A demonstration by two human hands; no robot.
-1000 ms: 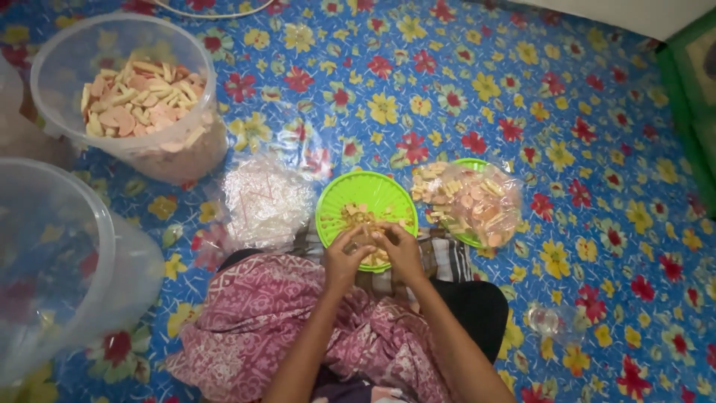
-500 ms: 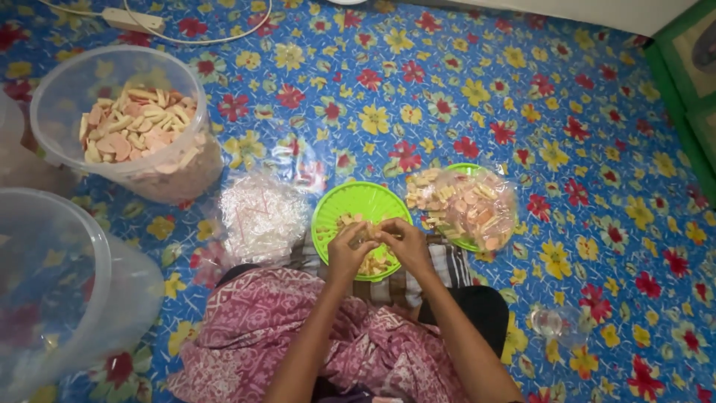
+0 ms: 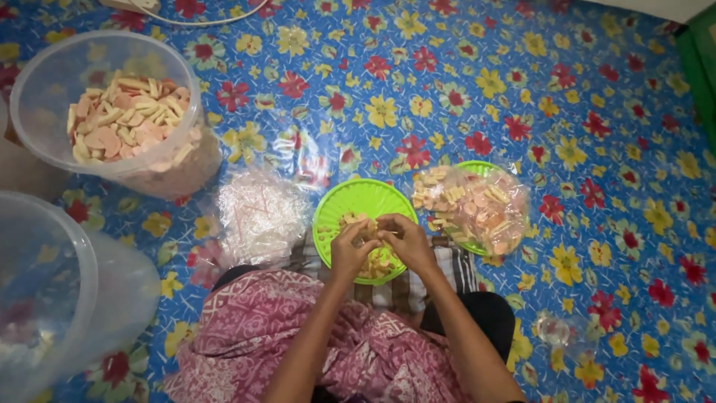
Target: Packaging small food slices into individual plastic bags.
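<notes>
Both hands meet over the round green plastic basket (image 3: pixel 363 205) on the lap: left hand (image 3: pixel 350 250) and right hand (image 3: pixel 406 240) touching, fingers pinched shut on a small pale snack piece (image 3: pixel 371 230), right hand marginally nearer. Its long axis is hidden. The clear bag of snack pieces (image 3: pixel 471 209) lies just to the right.

Both bare forearms reaching toward twelve o'clock, converging, left hand (image 3: pixel 350 250) curled with fingers bent inward, right hand (image 3: pixel 406 240) at its three o'clock, fingertips pinched, the two hands touching
</notes>
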